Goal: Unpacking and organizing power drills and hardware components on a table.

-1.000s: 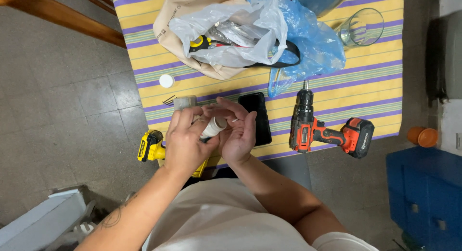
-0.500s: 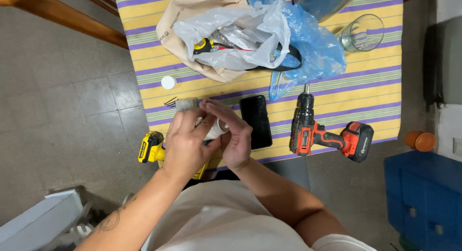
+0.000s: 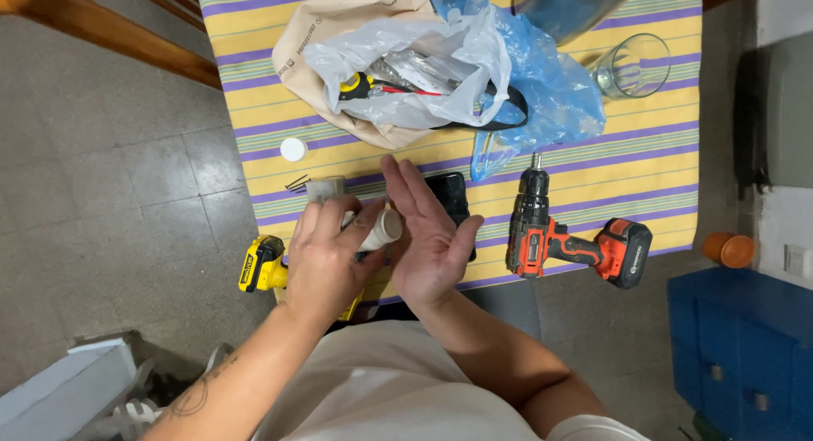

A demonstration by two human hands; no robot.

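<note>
Left hand (image 3: 326, 259) has its grip closed around a small white tube-like container (image 3: 378, 231), tilted with its open end pointing at the right hand (image 3: 428, 238), which is held flat, palm up, fingers spread, holding nothing. Both hover over the near edge of the counter (image 3: 644, 153), which wears a yellow and purple striped cloth. Step in hand looks like tipping the container's contents into the open palm; the next move probably calls for a bit more tilt and a cupped palm so nothing rolls off. Whether anything lies in the palm is too small to tell. White cap (image 3: 293, 149) sits near the left edge, with a few dark screws (image 3: 298, 184) and a small clear tub (image 3: 326, 188) just beyond the left hand. Black phone (image 3: 449, 206) is half hidden by the right hand. Yellow tool (image 3: 262, 265) is partly covered at the near-left corner. Orange drill (image 3: 567, 238) lies at the near edge to the right. Bags (image 3: 423, 60) and a glass (image 3: 635, 66) are at the far edge, bowl above cut off.
</note>
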